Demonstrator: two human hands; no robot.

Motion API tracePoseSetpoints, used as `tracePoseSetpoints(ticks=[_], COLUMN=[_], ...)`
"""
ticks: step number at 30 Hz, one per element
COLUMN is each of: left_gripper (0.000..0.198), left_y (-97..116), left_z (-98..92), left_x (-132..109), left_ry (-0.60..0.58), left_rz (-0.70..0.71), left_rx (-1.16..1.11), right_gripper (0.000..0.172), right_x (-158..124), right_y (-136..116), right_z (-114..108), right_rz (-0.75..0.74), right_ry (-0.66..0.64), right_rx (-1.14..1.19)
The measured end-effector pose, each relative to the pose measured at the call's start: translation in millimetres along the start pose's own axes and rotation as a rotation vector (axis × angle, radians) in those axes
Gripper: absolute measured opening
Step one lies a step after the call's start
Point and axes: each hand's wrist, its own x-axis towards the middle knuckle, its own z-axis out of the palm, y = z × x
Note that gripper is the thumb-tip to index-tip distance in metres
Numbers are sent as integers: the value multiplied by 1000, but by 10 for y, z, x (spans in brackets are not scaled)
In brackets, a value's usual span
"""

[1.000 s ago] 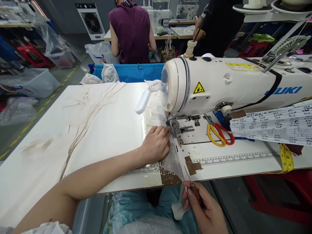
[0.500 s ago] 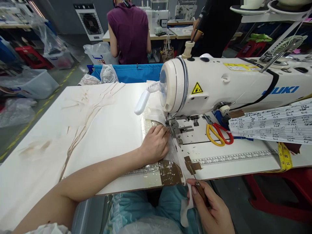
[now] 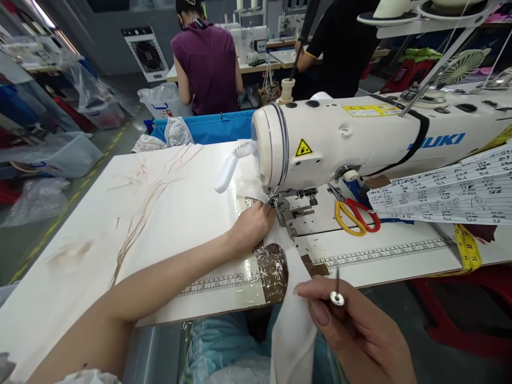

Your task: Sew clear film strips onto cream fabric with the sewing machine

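A white sewing machine point(image 3: 320, 141) stands across the white table. Close to its presser foot, my left hand point(image 3: 253, 226) has its fingers bent together on pale, thin fabric. My right hand point(image 3: 356, 325) is at the table's front edge, closed around an awl point(image 3: 337, 298) whose thin metal tip points up. Its thumb and forefinger also touch a white fabric strip point(image 3: 294, 320), which runs from the machine down over the edge to my lap. Brown tape point(image 3: 272, 272) covers the table below my left hand.
Scissors with red and yellow handles point(image 3: 356, 216), handwritten paper sheets point(image 3: 444, 194) and a yellow tape measure point(image 3: 467, 248) lie at the right. Pale fabric pieces point(image 3: 148, 197) spread over the left. Two people sit beyond a blue cloth bin point(image 3: 216, 128).
My right hand has risen nearer the camera with the awl, and more of the white strip shows below it. My left hand remains by the presser foot. The view has shifted slightly.
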Motion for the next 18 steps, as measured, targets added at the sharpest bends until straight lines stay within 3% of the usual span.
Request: tracePoseSetpoints(ticks=[4, 8, 12, 15, 18], left_gripper=[22, 18, 14, 16, 17], left_y=[-70, -156, -267, -320, -332], left_z=[-16, 47, 132, 156, 155], left_x=[54, 32, 5, 0, 4], left_ry=[26, 147, 243, 270, 288], left_rz=[-23, -112, -52, -31, -35], left_rx=[-53, -214, -434, -546, -619], right_gripper=[24, 29, 39, 42, 37], right_x=[42, 153, 339, 452, 521], right_y=[38, 304, 579, 685, 714], right_z=[78, 72, 143, 262, 367], right_rz=[-60, -123, -108, -235, -334], right_ry=[-126, -156, -8, 102, 124], right_rx=[-4, -165, -515, -658, -712])
